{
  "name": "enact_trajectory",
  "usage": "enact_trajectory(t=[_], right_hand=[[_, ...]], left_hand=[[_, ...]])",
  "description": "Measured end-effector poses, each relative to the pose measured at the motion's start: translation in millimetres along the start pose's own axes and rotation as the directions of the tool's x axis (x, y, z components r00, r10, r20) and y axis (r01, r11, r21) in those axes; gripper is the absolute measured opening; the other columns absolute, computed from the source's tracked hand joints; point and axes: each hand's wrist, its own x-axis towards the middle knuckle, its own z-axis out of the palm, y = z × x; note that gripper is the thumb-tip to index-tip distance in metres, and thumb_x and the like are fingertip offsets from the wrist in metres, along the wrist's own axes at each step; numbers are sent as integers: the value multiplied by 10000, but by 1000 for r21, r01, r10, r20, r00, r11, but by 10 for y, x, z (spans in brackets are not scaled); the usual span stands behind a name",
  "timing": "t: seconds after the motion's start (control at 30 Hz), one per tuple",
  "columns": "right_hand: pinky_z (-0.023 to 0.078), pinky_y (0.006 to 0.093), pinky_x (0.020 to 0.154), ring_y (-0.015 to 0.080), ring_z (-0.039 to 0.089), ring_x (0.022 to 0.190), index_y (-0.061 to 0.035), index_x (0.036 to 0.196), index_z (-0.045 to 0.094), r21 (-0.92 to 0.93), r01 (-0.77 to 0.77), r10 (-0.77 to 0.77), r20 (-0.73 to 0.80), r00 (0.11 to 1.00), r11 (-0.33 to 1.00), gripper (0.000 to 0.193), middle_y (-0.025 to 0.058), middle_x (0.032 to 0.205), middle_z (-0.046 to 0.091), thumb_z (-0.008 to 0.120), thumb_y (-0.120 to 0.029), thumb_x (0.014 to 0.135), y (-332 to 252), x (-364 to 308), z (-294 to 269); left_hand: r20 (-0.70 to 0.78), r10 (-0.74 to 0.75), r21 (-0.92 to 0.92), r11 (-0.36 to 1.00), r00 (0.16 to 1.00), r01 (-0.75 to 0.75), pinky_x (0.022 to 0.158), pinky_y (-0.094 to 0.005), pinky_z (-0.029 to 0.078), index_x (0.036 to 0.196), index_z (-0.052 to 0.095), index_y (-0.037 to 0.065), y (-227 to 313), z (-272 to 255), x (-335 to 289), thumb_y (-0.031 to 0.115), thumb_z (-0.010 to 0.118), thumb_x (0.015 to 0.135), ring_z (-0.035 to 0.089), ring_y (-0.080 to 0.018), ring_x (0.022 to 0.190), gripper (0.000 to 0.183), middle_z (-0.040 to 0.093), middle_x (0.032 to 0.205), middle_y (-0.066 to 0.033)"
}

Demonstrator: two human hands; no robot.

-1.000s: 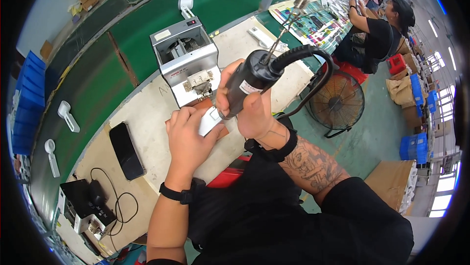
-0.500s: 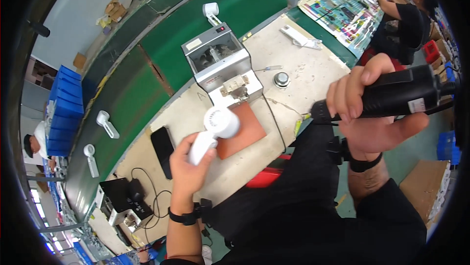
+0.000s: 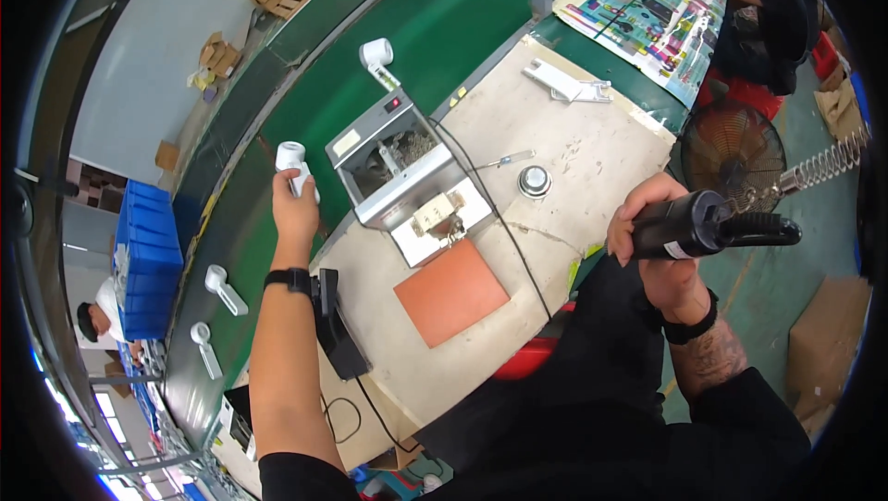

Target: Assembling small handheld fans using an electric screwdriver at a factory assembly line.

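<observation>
My left hand (image 3: 294, 214) reaches over the green conveyor belt, its fingers closed on a white handheld fan (image 3: 290, 157) with a round head. Right of that hand stands a grey screw feeder (image 3: 407, 191), small screws heaped in its open top. My right hand (image 3: 638, 228) is wrapped round a black electric screwdriver (image 3: 683, 226) beyond the bench's right edge; a coiled spring (image 3: 828, 163) shows behind the tool. An orange pad (image 3: 453, 293) lies bare before the feeder.
More white fans (image 3: 225, 290) lie along the belt (image 3: 347, 85). The bench (image 3: 592, 149) holds a round metal piece (image 3: 534, 182) and white plastic parts (image 3: 564, 82). A black floor fan (image 3: 733, 154) stands at right. A co-worker (image 3: 777, 20) sits at far right.
My left hand has carried the white fan from over the orange pad forward and left to the belt. The screwdriver in my right hand has turned and shifted slightly lower and left.
</observation>
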Motion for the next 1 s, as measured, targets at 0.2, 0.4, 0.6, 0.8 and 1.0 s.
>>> enact_trajectory(t=[0.2, 0.4, 0.6, 0.8, 1.0], right_hand=[[446, 233, 618, 77, 576, 659, -25, 1162, 586, -106, -29, 20, -84, 996, 994, 1027, 19, 754, 630, 766, -949, 751, 113, 35, -342], [491, 249, 635, 97, 620, 670, -31, 1141, 596, -210, -74, 48, -128, 991, 975, 982, 32, 766, 646, 726, -942, 797, 210, 26, -505], [496, 250, 626, 103, 633, 660, -26, 1133, 609, -241, -61, 31, -126, 992, 969, 979, 38, 775, 657, 741, -933, 790, 250, 76, -488], [478, 245, 626, 93, 617, 665, -28, 1149, 600, -182, -60, 47, -77, 996, 981, 983, 41, 783, 655, 764, -924, 780, 279, 109, -384], [460, 238, 637, 79, 594, 681, -39, 1161, 584, -153, -56, 49, -44, 998, 987, 1004, 27, 789, 634, 774, -938, 756, 238, 13, -274]], left_hand=[[11, 459, 724, 610, 889, -324, 907, -433, 577, 1287, 738, 139, 555, 764, 688, 275, 692, 1070, 728, -401, 1046, 260, 754, 1179, -192], [596, 202, -37, 974, 777, -225, 912, -395, 567, 1402, 708, 182, 1199, 1326, 1208, 461, 606, 1125, 724, -341, 1061, 406, 751, 1192, -189], [509, 159, 222, 925, 846, -308, 870, -401, 570, 1225, 760, 125, 1174, 1479, 1426, 495, 627, 1110, 746, -271, 970, 409, 756, 969, -189], [209, 52, -46, 998, 976, -44, 786, -375, 583, 1471, 574, 40, 770, 977, 1018, 252, 843, 992, 731, -215, 878, 589, 744, 947, -111], [361, -101, -497, 821, 927, 283, 797, -304, 582, 1431, 642, -50, 876, -180, -19, 239, 713, 1107, 726, -130, 958, 440, 773, 1127, -88]])
